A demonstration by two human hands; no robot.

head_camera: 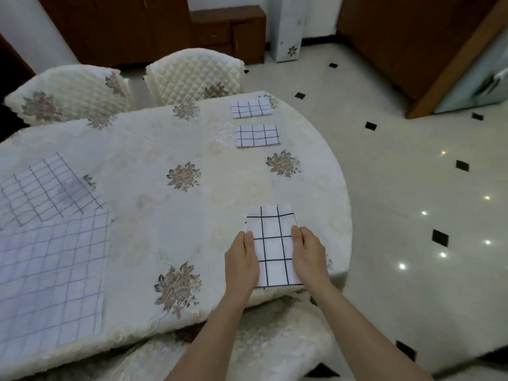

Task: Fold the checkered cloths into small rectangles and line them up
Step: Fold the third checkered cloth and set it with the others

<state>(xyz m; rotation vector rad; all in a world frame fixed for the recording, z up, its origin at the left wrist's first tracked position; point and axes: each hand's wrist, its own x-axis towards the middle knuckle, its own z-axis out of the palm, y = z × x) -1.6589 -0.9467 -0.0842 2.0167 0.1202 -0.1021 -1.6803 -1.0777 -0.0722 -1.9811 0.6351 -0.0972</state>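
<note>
Two hands down: my left hand (242,264) and right hand (310,257), fingers straight, press the sides of the folded checkered cloth (275,244), gripping nothing.

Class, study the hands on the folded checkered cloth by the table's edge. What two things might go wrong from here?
1. The nearest folded cloth, between the left hand and right hand, has its near end at the table's rim; it may slide off.
2. It lies lengthwise, while the middle folded cloth and farthest folded cloth lie crosswise; the row may end up uneven.
</note>
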